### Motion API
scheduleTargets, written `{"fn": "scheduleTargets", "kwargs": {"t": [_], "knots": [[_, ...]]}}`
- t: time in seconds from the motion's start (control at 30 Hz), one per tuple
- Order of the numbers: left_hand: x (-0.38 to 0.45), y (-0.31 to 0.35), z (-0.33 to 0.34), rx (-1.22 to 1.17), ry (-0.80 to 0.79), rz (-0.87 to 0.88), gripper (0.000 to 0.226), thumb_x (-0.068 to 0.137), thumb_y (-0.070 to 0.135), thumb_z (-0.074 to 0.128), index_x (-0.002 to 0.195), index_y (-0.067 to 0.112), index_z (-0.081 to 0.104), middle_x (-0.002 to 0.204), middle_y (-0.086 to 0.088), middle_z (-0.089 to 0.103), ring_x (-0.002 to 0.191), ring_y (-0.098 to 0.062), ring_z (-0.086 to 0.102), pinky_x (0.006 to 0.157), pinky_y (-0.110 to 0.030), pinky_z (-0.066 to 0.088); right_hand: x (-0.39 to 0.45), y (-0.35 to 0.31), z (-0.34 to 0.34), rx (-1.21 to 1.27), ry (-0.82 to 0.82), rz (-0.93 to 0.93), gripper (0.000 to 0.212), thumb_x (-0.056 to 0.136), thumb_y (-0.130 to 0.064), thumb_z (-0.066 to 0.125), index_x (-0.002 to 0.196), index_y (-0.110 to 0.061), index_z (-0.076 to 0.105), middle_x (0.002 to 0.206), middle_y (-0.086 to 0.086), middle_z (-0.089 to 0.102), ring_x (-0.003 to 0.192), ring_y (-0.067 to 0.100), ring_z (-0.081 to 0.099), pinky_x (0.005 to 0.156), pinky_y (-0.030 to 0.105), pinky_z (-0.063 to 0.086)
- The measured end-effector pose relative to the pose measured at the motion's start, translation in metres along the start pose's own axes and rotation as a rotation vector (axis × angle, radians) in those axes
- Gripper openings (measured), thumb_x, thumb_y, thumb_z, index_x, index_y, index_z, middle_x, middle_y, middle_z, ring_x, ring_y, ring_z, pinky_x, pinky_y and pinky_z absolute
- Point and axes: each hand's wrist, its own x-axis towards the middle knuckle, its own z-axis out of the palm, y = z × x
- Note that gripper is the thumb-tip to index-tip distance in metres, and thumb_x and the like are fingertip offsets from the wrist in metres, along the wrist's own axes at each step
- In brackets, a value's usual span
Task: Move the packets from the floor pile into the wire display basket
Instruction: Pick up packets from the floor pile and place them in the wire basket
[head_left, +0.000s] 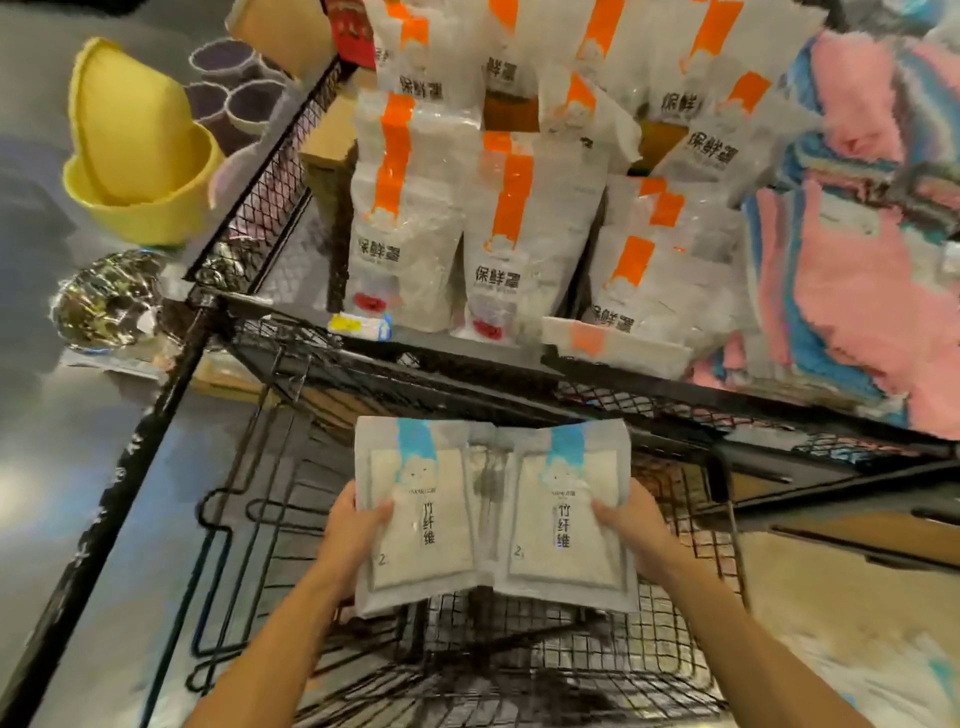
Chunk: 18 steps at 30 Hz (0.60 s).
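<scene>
Above the lower wire basket (519, 660), the left hand (349, 540) and right hand (636, 530) are each gripping one outer edge of the blue-topped packets (493, 514), thumbs curled over the front. The packets are appearing light, soft and slick-wrapped, likely sagging at the middle; edge grips are suiting them. Orange-striped packets (498, 218) are standing on the upper shelf.
</scene>
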Motion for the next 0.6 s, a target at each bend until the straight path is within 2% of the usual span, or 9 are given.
{"fn": "scheduleTargets", "kwargs": {"t": [0.13,0.2,0.27,0.33,0.4,0.47,0.53,0.6], "knots": [[0.046,0.000,0.003,0.048,-0.109,-0.012,0.032,0.096,0.005,0.066,0.124,0.017,0.058,0.116,-0.009,0.073,0.100,-0.026,0.073,0.081,-0.046,0.062,0.021,0.006,0.026,-0.067,0.067,0.075,0.030,0.096,0.003,0.063,0.117,-0.019,0.060,0.107,0.007,0.074,0.091,0.021,0.076,0.066,0.033,0.062],[0.067,-0.002,0.008,0.085,-0.121,-0.029,0.026,0.097,0.004,0.065,0.118,0.017,0.058,0.109,-0.004,0.073,0.096,-0.022,0.072,0.073,-0.037,0.061,0.035,0.013,0.035,-0.110,0.100,0.100,0.033,0.095,0.003,0.064,0.124,-0.013,0.061,0.109,0.009,0.075,0.092,0.022,0.077,0.070,0.036,0.064],[0.090,-0.011,0.012,0.128,-0.139,-0.061,0.026,0.096,0.004,0.065,0.115,0.020,0.060,0.111,-0.007,0.073,0.098,-0.024,0.072,0.080,-0.044,0.061,0.050,0.022,0.040,-0.172,0.144,0.135,0.032,0.095,-0.002,0.067,0.124,-0.013,0.059,0.112,0.011,0.073,0.094,0.025,0.076,0.077,0.045,0.065],[0.108,-0.019,0.017,0.190,-0.162,-0.052,0.026,0.095,0.005,0.067,0.113,0.023,0.062,0.111,-0.004,0.073,0.104,-0.026,0.071,0.086,-0.048,0.060,0.062,0.028,0.044,-0.223,0.199,0.179,0.029,0.096,-0.010,0.068,0.122,-0.012,0.056,0.111,0.011,0.070,0.093,0.025,0.074,0.073,0.045,0.065],[0.119,-0.025,0.021,0.298,-0.128,0.003,0.026,0.095,0.010,0.069,0.115,0.020,0.056,0.107,0.002,0.069,0.104,-0.025,0.068,0.082,-0.039,0.058,0.065,0.028,0.050,-0.286,0.272,0.191,0.026,0.098,-0.012,0.066,0.119,-0.012,0.051,0.108,0.005,0.066,0.090,0.022,0.070,0.061,0.032,0.062],[0.124,-0.032,0.024,0.425,-0.044,0.063,0.041,0.093,0.021,0.072,0.124,0.022,0.045,0.113,0.000,0.063,0.104,-0.023,0.063,0.083,-0.040,0.057,0.068,0.031,0.053,-0.393,0.341,0.174,0.026,0.099,-0.013,0.065,0.120,-0.012,0.051,0.106,0.001,0.062,0.091,0.021,0.066,0.060,0.023,0.056],[0.124,-0.040,0.026,0.572,0.005,0.129,0.053,0.094,0.029,0.070,0.136,0.029,0.037,0.122,-0.003,0.057,0.107,-0.025,0.061,0.086,-0.049,0.058,0.070,0.036,0.056,-0.509,0.371,0.153,0.030,0.099,-0.019,0.066,0.122,-0.008,0.050,0.110,0.005,0.064,0.091,0.024,0.067,0.065,0.030,0.060],[0.123,-0.048,0.030,0.822,0.025,0.196,0.053,0.099,0.030,0.060,0.147,0.028,0.036,0.122,-0.008,0.050,0.105,-0.027,0.056,0.084,-0.048,0.056,0.071,0.037,0.061,-0.600,0.390,0.149,0.041,0.099,-0.025,0.066,0.130,-0.008,0.045,0.115,0.010,0.065,0.091,0.027,0.070,0.072,0.042,0.064]]}}
